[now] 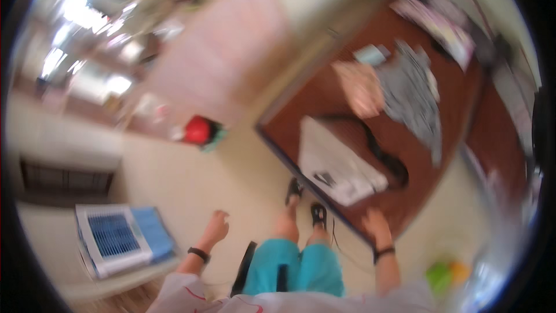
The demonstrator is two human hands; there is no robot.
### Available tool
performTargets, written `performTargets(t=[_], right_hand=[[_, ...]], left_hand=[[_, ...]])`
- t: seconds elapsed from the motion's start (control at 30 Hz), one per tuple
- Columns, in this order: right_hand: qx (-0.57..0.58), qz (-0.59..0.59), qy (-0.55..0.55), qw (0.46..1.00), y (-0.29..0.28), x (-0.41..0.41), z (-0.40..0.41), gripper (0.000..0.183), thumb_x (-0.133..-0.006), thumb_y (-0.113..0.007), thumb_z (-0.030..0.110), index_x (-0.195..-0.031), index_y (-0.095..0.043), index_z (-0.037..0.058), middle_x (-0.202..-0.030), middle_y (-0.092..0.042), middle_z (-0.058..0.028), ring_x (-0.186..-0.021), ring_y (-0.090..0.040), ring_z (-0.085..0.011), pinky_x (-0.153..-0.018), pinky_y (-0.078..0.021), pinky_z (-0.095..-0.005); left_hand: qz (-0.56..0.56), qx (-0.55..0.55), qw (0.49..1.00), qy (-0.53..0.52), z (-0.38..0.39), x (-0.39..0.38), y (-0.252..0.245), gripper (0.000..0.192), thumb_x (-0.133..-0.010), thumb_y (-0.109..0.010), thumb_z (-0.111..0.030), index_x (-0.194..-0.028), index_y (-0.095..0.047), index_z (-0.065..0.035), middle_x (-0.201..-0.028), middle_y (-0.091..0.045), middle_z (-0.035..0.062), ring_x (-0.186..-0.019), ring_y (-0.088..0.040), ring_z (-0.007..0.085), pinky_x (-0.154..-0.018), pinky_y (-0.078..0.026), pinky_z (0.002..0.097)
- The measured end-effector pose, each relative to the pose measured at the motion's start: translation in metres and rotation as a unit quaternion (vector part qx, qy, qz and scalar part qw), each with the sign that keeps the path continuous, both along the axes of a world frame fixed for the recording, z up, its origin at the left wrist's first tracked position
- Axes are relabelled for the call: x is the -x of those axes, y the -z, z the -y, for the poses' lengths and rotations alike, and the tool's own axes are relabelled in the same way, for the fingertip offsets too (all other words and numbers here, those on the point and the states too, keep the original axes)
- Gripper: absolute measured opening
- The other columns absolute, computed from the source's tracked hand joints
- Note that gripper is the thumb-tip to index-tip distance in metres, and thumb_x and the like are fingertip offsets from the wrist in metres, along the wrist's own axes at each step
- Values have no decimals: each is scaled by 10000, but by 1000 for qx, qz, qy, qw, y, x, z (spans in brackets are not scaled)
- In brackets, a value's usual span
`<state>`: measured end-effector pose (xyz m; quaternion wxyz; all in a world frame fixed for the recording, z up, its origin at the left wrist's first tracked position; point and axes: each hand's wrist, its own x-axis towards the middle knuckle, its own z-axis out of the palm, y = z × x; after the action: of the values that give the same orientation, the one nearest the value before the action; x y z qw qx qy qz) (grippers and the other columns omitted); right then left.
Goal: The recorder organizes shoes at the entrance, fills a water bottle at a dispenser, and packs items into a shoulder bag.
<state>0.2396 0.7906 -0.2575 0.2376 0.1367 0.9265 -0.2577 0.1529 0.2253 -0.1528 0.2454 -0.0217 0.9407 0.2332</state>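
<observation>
My left hand (217,225) hangs over the pale floor, its fingers loosely curled, with nothing visible in it. My right hand (377,222) is at the near corner of a reddish-brown table (417,204); blur hides whether it touches the top and how its fingers lie. Just beyond it lies a white folded cloth or sheet (334,165) with a dark mark or small dark item on it. A black strap-like thing (382,156) curves beside the white piece. Farther back lie a peach cloth (360,89) and a crumpled grey garment (408,91).
A light blue packet (371,54) and a pinkish bundle (434,28) lie towards the table's far side. A red round object (198,130) stands left of the table. At lower left, a white-and-blue panel-like item (114,234) rests on a pale surface. A thin cable (343,250) trails near my feet.
</observation>
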Motion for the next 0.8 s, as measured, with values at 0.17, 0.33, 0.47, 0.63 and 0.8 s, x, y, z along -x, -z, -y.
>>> performTargets(t=[0.17, 0.33, 0.47, 0.63, 0.8], right_hand=[[-12, 158, -49, 986, -81, 0, 31, 468, -814, -584, 332, -1124, -604, -17, -1137, -606, -263, -1079, -576, -412, -937, -458, -464], [24, 116, -250, 961, -87, 70, 92, 534, -817, -613, 363, -1175, -550, -27, -1191, -571, -285, -1122, -542, -420, -944, -443, -466], [42, -3, -346, 937, -125, 154, 180, 499, -842, -607, 326, -1187, -534, -26, -1167, -581, -281, -1100, -543, -436, -921, -448, -478], [8, -47, -388, 920, -169, 228, 295, 440, -836, -650, 287, -1145, -568, -15, -1157, -607, -239, -1108, -559, -386, -930, -458, -430], [21, -53, -445, 894, -183, 239, 428, 473, -840, -607, 359, -1163, -579, 14, -1150, -613, -233, -1101, -563, -393, -936, -454, -437]], left_hand=[[-13, 102, 967, -232, 40, -145, -75, 304, -835, -502, -46, -1132, -562, -34, -1227, -474, 218, -993, -581, 365, -899, -485, 400], [-84, 48, 932, -350, 37, -243, -78, 307, -761, -508, 3, -1053, -602, -9, -1182, -534, 238, -1149, -482, 400, -987, -415, 421], [-93, 73, 896, -428, 42, -328, -51, 295, -708, -539, 20, -988, -626, -14, -1096, -574, 250, -1139, -477, 411, -986, -410, 437], [-117, 137, 859, -478, 63, -399, -16, 231, -746, -527, -52, -931, -666, -41, -1040, -613, 209, -1020, -544, 379, -987, -408, 439], [-55, 106, 794, -596, 108, -456, 15, 261, -743, -567, -60, -985, -657, -20, -999, -645, 213, -1036, -548, 379, -944, -429, 451]])
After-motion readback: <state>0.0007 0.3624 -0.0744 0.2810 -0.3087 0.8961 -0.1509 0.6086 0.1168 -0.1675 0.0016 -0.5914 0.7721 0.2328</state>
